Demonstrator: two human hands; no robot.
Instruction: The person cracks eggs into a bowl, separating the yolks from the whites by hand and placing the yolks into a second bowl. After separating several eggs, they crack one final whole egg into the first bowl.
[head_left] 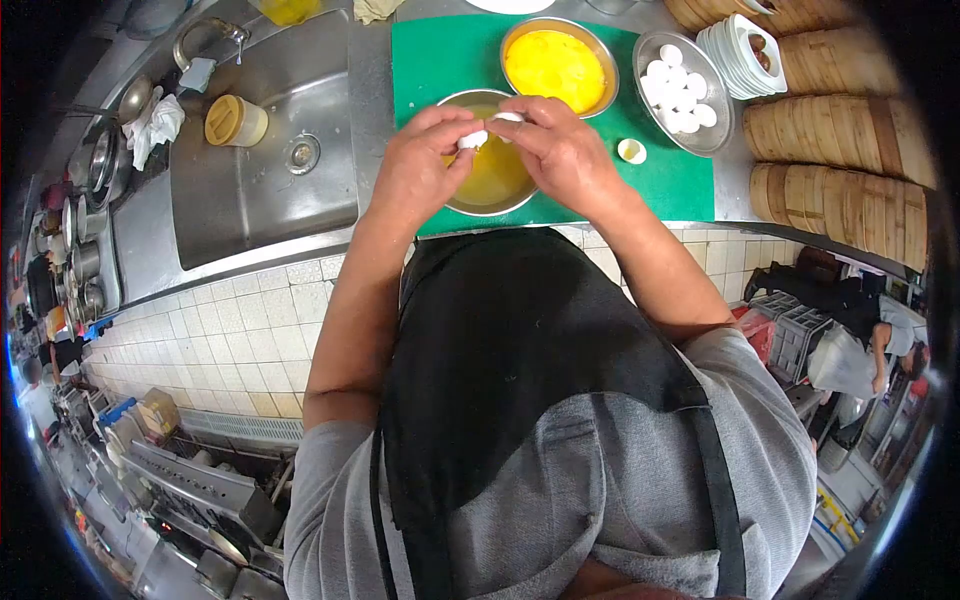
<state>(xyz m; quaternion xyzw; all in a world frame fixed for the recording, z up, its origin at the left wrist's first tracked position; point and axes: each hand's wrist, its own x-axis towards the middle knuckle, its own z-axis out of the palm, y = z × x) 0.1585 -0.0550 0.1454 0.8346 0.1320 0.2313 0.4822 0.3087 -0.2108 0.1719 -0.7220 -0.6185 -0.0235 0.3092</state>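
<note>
Over a metal bowl of clear egg white, both of my hands hold pieces of a cracked egg. Between the fingers of my left hand is one white eggshell half. My right hand grips the other eggshell half, partly covered by my fingers. Behind them stands a metal bowl of yellow yolks. To the right, a metal dish is filled with several whole white eggs. An opened eggshell lies on the green cutting board beside my right hand.
On the left is a steel sink with a tap and a lidded plastic tub. Stacked white plates and bamboo steamers line the right side. Another person is at the far right.
</note>
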